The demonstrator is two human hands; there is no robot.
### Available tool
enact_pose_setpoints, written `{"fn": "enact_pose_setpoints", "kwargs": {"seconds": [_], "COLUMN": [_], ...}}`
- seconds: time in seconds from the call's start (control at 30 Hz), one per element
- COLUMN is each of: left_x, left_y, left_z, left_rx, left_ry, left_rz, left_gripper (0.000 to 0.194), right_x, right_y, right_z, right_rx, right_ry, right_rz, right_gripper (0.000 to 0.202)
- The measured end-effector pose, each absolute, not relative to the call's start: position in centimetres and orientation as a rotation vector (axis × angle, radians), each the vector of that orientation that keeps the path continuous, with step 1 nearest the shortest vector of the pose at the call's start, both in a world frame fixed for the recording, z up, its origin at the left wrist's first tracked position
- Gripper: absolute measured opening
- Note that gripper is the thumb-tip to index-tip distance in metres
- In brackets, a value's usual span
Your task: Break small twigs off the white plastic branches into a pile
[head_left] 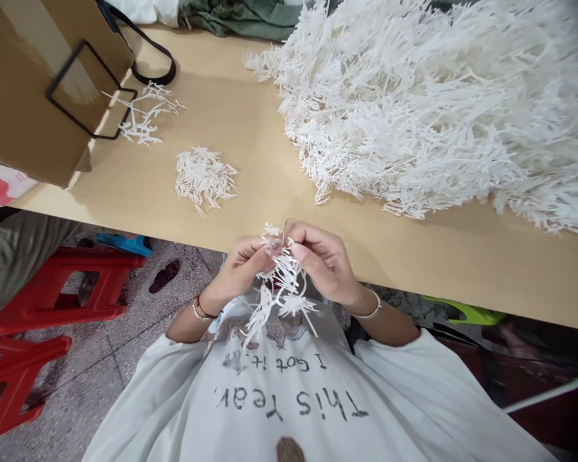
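Both hands meet at the table's near edge, around a white plastic artificial branch (286, 273) with many thin, needle-like tips. My left hand (247, 262) pinches its upper part between thumb and fingers. Close beside it, my right hand (322, 260) is closed on the same branch with thumb and forefinger. The branch's lower sprigs hang down in front of the shirt. Beyond my left hand lies a small heap of short white pieces (206, 178). A bare-looking white branched stem (147, 115) rests farther back at the left.
A large pile of white artificial branches (414, 115) covers the table's (255, 141) right and back. At the left stands a cardboard box (38, 77) with a black wire frame (72, 119) and a black strap (157, 74). Red stools (72, 289) and a person's leg are at lower left.
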State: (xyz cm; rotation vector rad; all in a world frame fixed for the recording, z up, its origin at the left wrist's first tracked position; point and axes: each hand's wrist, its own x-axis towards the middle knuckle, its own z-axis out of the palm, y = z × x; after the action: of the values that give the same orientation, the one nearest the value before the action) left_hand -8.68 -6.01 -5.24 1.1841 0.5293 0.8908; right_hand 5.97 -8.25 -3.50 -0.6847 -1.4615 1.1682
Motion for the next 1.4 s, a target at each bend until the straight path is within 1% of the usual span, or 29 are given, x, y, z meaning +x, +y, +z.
{"fn": "enact_pose_setpoints", "kwargs": {"seconds": [0.07, 0.23, 0.33, 0.53, 0.77, 0.9, 1.0, 1.27, 1.4], "left_x": [-8.2, -7.5, -7.6, -7.9, -8.6, -9.1, -9.0, -9.0, -9.5], "left_y": [-6.6, -7.2, -7.3, -7.4, -7.2, -7.4, -7.7, -7.5, -7.0], "left_z": [-5.4, -5.7, -5.5, -5.2, -5.1, -5.1, -4.9, -4.1, -3.7], "left_rx": [1.111, 0.873, 0.952, 1.204, 1.342, 1.371, 1.392, 1.669, 1.649], "left_ry": [0.577, 0.552, 0.572, 0.597, 0.598, 0.594, 0.611, 0.814, 0.950], "left_rz": [0.978, 1.028, 1.049, 1.245, 1.284, 1.245, 1.272, 1.516, 1.475], "left_gripper": [0.045, 0.045, 0.047, 0.044, 0.040, 0.041, 0.041, 0.040, 0.040], "right_x": [5.4, 4.7, 4.9, 5.7, 6.8, 6.6, 6.3, 6.4, 6.4], "right_y": [-8.4, -8.6, -8.6, -8.4, -8.1, -8.4, -8.6, -8.9, -8.9], "right_z": [-3.9, -4.7, -4.5, -3.6, -3.6, -3.5, -3.3, -3.2, -3.4], "right_rx": [-0.658, -0.631, -0.670, -0.757, -0.658, -0.664, -0.652, -0.645, -0.669], "right_ry": [-1.398, -1.210, -1.266, -1.478, -1.590, -1.547, -1.554, -1.670, -1.671], "right_rz": [1.092, 1.113, 1.089, 1.129, 1.349, 1.229, 1.200, 1.128, 1.079], "right_gripper": [0.021, 0.021, 0.021, 0.023, 0.023, 0.024, 0.023, 0.021, 0.021]}}
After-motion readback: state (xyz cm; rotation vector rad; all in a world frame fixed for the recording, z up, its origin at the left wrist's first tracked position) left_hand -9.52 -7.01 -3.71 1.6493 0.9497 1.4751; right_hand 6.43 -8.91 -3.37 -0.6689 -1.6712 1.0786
